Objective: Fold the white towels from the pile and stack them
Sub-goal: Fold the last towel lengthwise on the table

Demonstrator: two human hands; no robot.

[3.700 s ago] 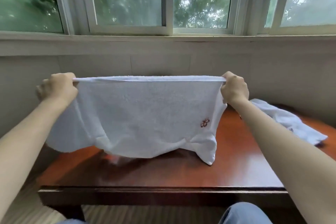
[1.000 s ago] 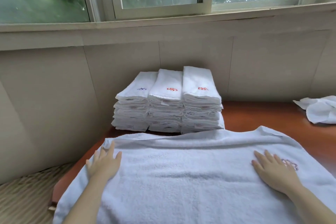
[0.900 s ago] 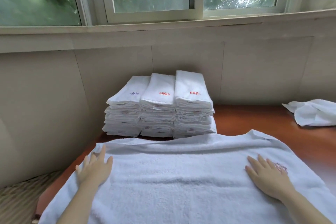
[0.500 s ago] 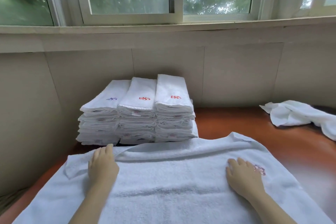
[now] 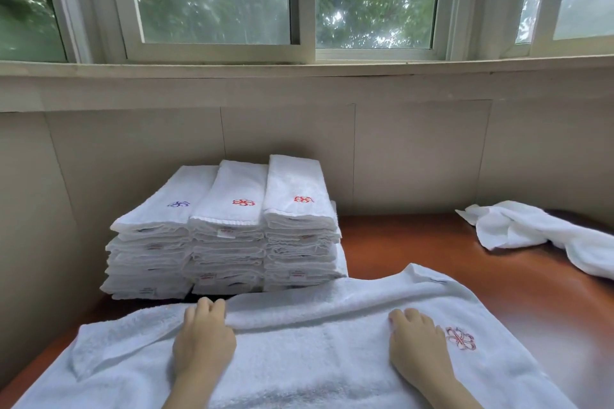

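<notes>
A white towel (image 5: 299, 359) lies spread over the near part of the red-brown table (image 5: 415, 242), its far edge rolled into a raised fold. A red embroidered emblem (image 5: 460, 339) shows near its right side. My left hand (image 5: 204, 339) rests on the towel with its fingers curled into that fold. My right hand (image 5: 418, 345) lies beside the emblem, fingertips curled down into the cloth. Three side-by-side stacks of folded white towels (image 5: 229, 226) stand at the back left against the wall. A loose, crumpled white towel (image 5: 531, 232) lies at the back right.
A beige panelled wall (image 5: 415, 149) and a window sill (image 5: 299, 73) close off the far side of the table. Bare wood shows between the stacks and the crumpled towel. The table's left edge runs close to the wall.
The towel, first held up in the air, now lies flat on the table. Both hands slid inward and forward, and their fingers went from flat to curled at the towel's far fold.
</notes>
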